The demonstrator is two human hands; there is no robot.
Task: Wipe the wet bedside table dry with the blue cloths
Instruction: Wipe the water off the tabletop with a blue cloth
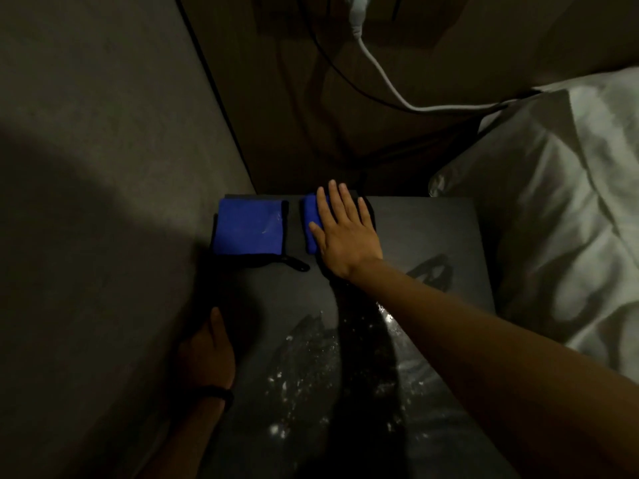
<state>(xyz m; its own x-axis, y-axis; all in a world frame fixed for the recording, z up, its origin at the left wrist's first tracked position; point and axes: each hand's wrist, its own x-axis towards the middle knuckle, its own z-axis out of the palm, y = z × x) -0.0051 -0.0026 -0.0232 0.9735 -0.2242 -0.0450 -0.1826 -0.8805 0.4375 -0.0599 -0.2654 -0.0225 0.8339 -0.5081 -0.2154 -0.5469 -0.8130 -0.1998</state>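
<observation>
Right hand (345,233) flat on blue cloth (311,224) (left (207,354) seemingly idle).

Dark desk (432,233) hemmed by wall (103,133) on left, white bedding (570,202) on right, cables (380,84) hanging beyond far edge, two blue cloths (247,226) filling far-left corner, wet near-middle and far-right surface open

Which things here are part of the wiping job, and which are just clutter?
Job: blue cloth under the right hand; right hand; second blue cloth; wet bedside table; left hand at its edge.
Clutter: white cable; pillow.
</observation>
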